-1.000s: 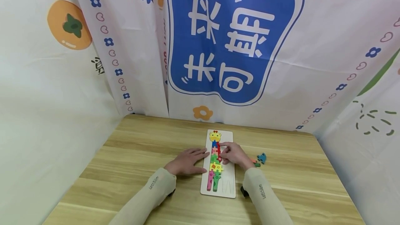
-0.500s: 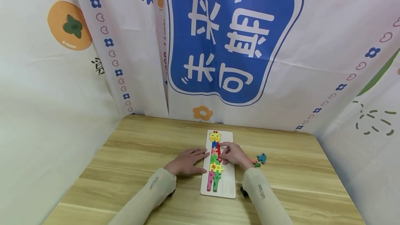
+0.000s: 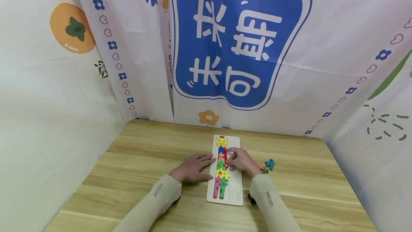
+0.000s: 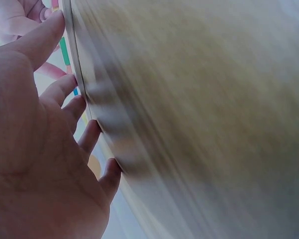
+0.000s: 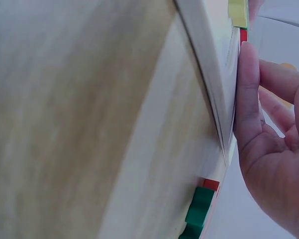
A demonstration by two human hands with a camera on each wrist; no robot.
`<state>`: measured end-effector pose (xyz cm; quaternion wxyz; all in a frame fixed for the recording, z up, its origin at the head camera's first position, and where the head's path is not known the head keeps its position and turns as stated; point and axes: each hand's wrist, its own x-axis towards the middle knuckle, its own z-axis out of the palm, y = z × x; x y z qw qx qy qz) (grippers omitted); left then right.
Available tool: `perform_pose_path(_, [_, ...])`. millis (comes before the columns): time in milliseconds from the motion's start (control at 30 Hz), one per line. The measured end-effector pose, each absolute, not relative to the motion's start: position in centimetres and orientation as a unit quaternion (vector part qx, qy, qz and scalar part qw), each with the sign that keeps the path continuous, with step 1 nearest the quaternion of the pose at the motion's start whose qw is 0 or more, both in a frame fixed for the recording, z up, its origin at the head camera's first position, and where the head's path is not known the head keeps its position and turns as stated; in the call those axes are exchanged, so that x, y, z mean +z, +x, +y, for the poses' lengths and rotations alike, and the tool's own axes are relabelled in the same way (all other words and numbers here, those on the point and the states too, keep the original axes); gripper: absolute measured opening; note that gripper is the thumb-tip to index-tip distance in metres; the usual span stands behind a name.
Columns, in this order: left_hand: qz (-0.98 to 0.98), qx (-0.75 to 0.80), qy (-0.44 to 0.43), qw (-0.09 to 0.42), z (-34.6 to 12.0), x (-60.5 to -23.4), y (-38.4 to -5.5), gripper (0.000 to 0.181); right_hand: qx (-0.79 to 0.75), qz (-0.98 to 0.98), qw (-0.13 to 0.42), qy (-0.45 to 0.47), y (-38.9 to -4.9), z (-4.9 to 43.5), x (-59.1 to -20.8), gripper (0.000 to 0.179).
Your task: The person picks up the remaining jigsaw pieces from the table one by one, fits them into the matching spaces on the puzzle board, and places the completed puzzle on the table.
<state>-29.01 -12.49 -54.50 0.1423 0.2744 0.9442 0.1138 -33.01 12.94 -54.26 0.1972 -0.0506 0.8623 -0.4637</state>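
Observation:
A white puzzle board [image 3: 235, 183] lies lengthwise away from me, with a yellow giraffe head [image 3: 221, 141] at its far end and colored pieces down its left half. My left hand [image 3: 194, 167] lies at the board's left side; in the left wrist view its spread fingertips [image 4: 92, 130] touch the board's edge. With thumb and index finger my right hand [image 3: 241, 160] pinches a red puzzle piece [image 3: 225, 156] beside the blue, pink and green neck pieces. Only a sliver of that red piece [image 5: 244, 35] shows in the right wrist view. Two leg-shaped recesses [image 3: 233, 192] show at the board's near right.
Right of the board, several loose pieces lie on the wooden table [image 3: 145, 146]: a blue one [image 3: 270, 164], a green one [image 3: 264, 171] and an orange-pink one [image 3: 261, 166] partly behind the right wrist. A printed white curtain [image 3: 148, 92] stands behind the table's far edge.
The view has tilted very slightly, so everything sits a little lower. Both hands keep their places, and the red piece stays under the right fingers.

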Motion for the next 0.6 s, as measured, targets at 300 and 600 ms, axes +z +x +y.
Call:
perform_pose_path(300, [0.944, 0.116, 0.274, 0.139, -12.6, -54.5, -29.1, 0.078, -0.405, 0.895, 0.152, -0.105, -32.2, 13.6, -52.3, 0.055])
perform_pose_path(600, [0.942, 0.121, 0.280, 0.138, -12.7, -54.7, -29.1, 0.078, -0.341, 0.922, 0.074, -0.166, -31.0, 20.6, -51.1, 0.050])
